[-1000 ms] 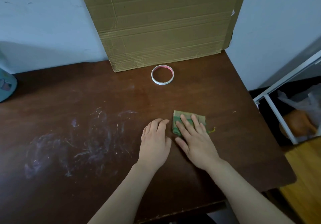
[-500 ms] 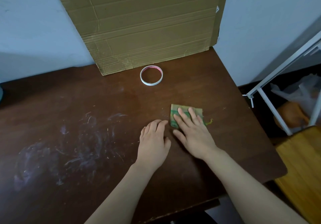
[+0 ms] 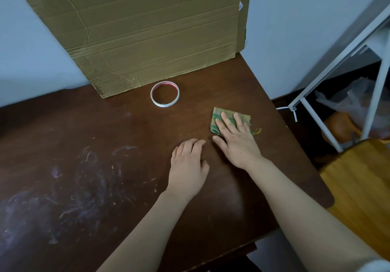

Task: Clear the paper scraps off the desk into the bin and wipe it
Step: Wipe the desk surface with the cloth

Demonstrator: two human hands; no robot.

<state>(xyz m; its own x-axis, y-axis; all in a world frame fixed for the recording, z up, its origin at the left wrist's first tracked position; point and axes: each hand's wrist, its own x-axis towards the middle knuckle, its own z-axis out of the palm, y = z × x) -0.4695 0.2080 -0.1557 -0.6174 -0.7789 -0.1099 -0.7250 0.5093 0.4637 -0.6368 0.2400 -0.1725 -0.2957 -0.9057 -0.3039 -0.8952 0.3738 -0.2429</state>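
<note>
A small folded cloth [image 3: 217, 115], tan with green stripes, lies on the dark brown desk [image 3: 105, 134] toward its right side. My right hand [image 3: 236, 138] presses flat on the cloth with straight fingers. My left hand [image 3: 187, 168] rests palm down on the bare desk just left of it, touching no object. No paper scraps show on the desk. Pale scuff marks [image 3: 69, 183] cover the left part of the desktop.
A ring of tape [image 3: 165, 96] lies near the back, in front of a cardboard sheet [image 3: 137, 29] leaning on the wall. Right of the desk stand a white metal frame [image 3: 329, 77], a bag-lined bin [image 3: 354, 111] and a wooden seat [image 3: 363, 183].
My right hand has slid the cloth away from me and to the right, nearer the desk's right edge. The left hand stays in about the same spot. The view has turned left.
</note>
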